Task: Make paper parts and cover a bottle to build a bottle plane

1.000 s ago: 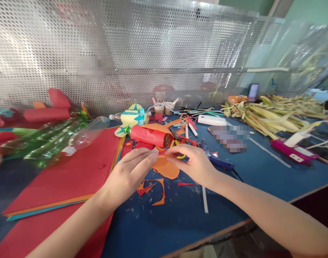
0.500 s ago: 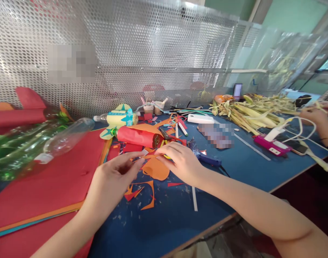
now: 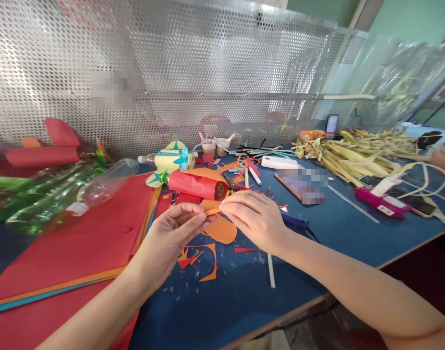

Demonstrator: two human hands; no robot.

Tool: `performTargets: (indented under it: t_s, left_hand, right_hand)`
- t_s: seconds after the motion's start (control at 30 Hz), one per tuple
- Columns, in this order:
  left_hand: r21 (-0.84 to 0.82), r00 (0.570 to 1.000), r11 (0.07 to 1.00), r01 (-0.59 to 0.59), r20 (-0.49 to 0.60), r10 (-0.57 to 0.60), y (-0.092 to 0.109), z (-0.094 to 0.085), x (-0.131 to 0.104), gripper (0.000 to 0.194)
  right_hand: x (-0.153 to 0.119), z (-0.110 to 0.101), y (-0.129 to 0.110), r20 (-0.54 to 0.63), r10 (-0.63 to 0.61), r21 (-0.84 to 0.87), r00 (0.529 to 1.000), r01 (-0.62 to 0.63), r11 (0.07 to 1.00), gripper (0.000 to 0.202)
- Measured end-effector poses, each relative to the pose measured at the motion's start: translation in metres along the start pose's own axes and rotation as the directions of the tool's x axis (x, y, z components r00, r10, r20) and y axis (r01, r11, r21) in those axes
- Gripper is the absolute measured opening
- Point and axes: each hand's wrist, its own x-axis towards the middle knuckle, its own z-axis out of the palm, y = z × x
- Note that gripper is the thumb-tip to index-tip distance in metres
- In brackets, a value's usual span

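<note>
Between my two hands is a small orange paper piece (image 3: 212,208), pinched at its left end by my left hand (image 3: 171,233) and at its right end by my right hand (image 3: 257,218). Just below the fingers, a rounded orange paper shape (image 3: 222,230) lies on the blue table (image 3: 240,301). Behind my hands rests a bottle wrapped in red paper (image 3: 193,185), its green neck pointing left. Scissors (image 3: 231,181) lie beside its right end, partly hidden by my right hand.
Red sheets (image 3: 72,248) and green bottles (image 3: 50,204) are at left. A blue glue gun (image 3: 294,219), a phone (image 3: 298,187), a pink power strip (image 3: 382,201) and corn husks (image 3: 353,155) sit at right. Orange scraps (image 3: 209,262) lie in front. Another person's hand (image 3: 444,156) shows far right.
The view has shifted, so the table's things appear farther right. My hands have tilted the orange piece, and more of it shows between my fingers.
</note>
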Motion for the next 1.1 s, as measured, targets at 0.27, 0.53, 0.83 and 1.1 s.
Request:
performTargets:
  t_s: [0.27,0.53,0.83,1.1]
  left_hand:
    - [0.362,0.91,0.861,-0.358,-0.072,0.409,-0.004,-0.001,-0.005,0.008]
    - [0.335,0.911,0.869,-0.365,-0.064,0.407,-0.007,-0.002,-0.005,0.011]
    - [0.285,0.912,0.881,-0.377,-0.051,0.407,-0.006,0.0,-0.004,0.009]
    - [0.242,0.926,0.895,-0.375,0.058,0.373,-0.006,0.002,-0.005,0.015]
  right_hand:
    - [-0.001,0.01,-0.002,0.075,0.466,0.529,0.881,-0.432,0.731,0.028]
    - [-0.004,0.012,-0.003,0.165,0.5,0.72,0.85,-0.45,0.528,0.031]
    - [-0.001,0.01,-0.003,0.214,0.49,0.696,0.845,-0.484,0.53,0.006]
    - [-0.002,0.011,-0.001,0.249,0.558,0.699,0.791,-0.546,0.462,0.009]
